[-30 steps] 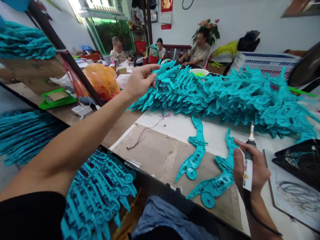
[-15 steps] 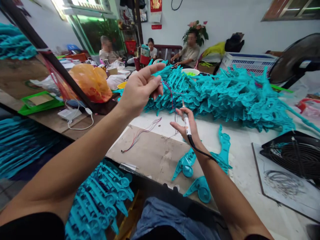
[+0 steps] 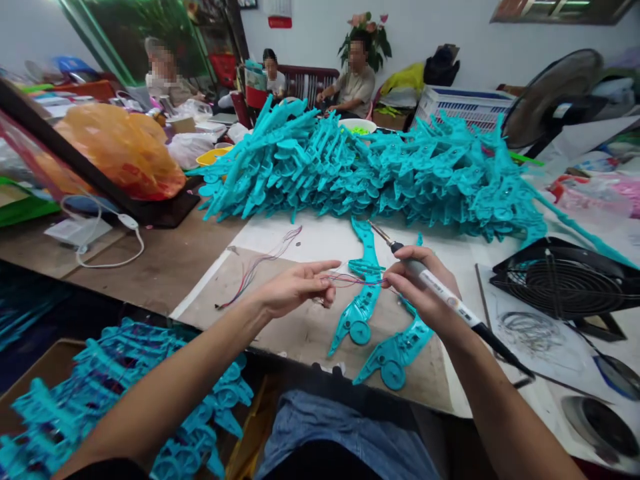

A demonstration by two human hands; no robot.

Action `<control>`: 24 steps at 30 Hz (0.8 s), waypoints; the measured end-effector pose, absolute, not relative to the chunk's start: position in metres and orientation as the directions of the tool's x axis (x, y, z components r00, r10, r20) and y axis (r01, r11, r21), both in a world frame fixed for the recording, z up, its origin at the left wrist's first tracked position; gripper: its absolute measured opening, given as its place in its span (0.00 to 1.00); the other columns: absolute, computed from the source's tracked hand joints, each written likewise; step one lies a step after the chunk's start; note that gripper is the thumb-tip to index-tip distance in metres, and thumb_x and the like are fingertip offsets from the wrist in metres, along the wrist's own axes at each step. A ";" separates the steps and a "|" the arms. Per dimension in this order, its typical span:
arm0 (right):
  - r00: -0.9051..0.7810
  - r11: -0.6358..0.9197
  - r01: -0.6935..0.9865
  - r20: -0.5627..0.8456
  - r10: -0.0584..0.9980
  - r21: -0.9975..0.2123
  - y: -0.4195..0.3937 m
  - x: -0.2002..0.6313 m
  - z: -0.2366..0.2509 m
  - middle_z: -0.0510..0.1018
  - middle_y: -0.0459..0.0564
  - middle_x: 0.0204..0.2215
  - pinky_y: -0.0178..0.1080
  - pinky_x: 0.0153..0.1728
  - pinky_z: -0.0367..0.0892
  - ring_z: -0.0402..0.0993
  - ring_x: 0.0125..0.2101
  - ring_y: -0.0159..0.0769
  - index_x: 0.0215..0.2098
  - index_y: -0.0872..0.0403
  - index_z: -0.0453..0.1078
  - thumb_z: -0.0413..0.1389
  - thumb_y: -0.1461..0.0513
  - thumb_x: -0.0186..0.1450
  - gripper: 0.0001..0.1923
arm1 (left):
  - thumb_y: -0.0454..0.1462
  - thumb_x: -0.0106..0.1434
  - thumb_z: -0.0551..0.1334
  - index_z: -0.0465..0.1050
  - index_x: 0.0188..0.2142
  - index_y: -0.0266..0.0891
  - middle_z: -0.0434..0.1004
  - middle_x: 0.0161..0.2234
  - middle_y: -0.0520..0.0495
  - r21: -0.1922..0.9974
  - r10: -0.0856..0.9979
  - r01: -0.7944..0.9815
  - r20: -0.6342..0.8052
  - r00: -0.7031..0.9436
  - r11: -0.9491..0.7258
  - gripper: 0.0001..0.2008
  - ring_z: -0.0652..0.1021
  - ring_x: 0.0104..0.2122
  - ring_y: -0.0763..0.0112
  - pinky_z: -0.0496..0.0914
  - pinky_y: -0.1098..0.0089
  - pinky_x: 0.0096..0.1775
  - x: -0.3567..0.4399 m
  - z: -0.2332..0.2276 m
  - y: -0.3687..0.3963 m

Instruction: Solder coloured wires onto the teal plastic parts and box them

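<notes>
Thin red and blue wires [image 3: 353, 280] stretch between my two hands. My left hand [image 3: 300, 285] pinches one end of them, its index finger extended. In my right hand [image 3: 425, 283] lies a soldering iron [image 3: 440, 290], white and grey with a black cord, its metal tip pointing up and left; the fingertips also pinch the other end of the wires. Beneath the wires, a turquoise plastic part [image 3: 361, 313] rests on the cardboard. A second turquoise part [image 3: 395, 360] sits closer to me, partly hidden by my right hand. More loose wires [image 3: 260, 270] lie left of my left hand.
A big heap of turquoise parts [image 3: 350, 167] spans the table's back. To the right are a black fan [image 3: 565, 280] and a board with wire bits [image 3: 530, 333]. More parts [image 3: 115, 380] fill a box below the table's left edge. Several people sit behind.
Both hands have come down towards the table and drawn the wires out sideways between them. The soldering iron now slants across my right hand. The view has shifted right and down.
</notes>
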State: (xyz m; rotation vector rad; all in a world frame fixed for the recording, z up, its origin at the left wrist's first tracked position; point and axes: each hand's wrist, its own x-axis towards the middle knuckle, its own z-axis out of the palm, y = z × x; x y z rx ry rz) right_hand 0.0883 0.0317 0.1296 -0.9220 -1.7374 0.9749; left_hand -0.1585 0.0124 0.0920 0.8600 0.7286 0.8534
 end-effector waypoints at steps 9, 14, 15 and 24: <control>-0.432 0.503 0.438 0.316 0.845 -0.745 0.030 0.101 0.109 0.79 0.43 0.29 0.35 0.31 0.69 0.77 0.28 0.32 0.47 0.48 0.64 0.57 0.61 0.63 0.14 | 0.41 0.55 0.70 0.79 0.44 0.38 0.63 0.20 0.55 0.784 0.855 -0.438 -0.218 0.470 0.441 0.18 0.56 0.17 0.83 0.45 0.75 0.22 -0.132 0.074 0.007; -0.589 0.695 0.577 0.371 0.718 -0.429 0.063 0.101 0.100 0.78 0.46 0.32 0.39 0.38 0.65 0.74 0.33 0.36 0.45 0.47 0.67 0.54 0.62 0.65 0.10 | 0.44 0.51 0.73 0.80 0.32 0.35 0.68 0.20 0.52 0.851 0.868 -0.311 -0.281 0.410 0.423 0.14 0.61 0.18 0.82 0.50 0.76 0.21 -0.131 0.062 0.013; -0.622 0.727 0.594 0.377 0.686 -0.345 0.076 0.100 0.096 0.77 0.47 0.31 0.41 0.40 0.64 0.73 0.34 0.37 0.44 0.47 0.68 0.53 0.62 0.65 0.09 | 0.44 0.50 0.73 0.80 0.31 0.35 0.70 0.20 0.51 0.866 0.862 -0.256 -0.309 0.401 0.429 0.15 0.63 0.18 0.82 0.51 0.76 0.21 -0.129 0.058 0.016; -0.441 0.574 0.484 0.382 0.812 -0.660 0.094 0.092 0.042 0.79 0.48 0.39 0.44 0.47 0.67 0.75 0.42 0.39 0.45 0.49 0.64 0.53 0.66 0.61 0.14 | 0.40 0.55 0.70 0.77 0.32 0.34 0.70 0.16 0.52 0.849 0.841 -0.089 -0.491 0.228 0.520 0.11 0.68 0.13 0.76 0.58 0.76 0.17 -0.098 0.023 0.045</control>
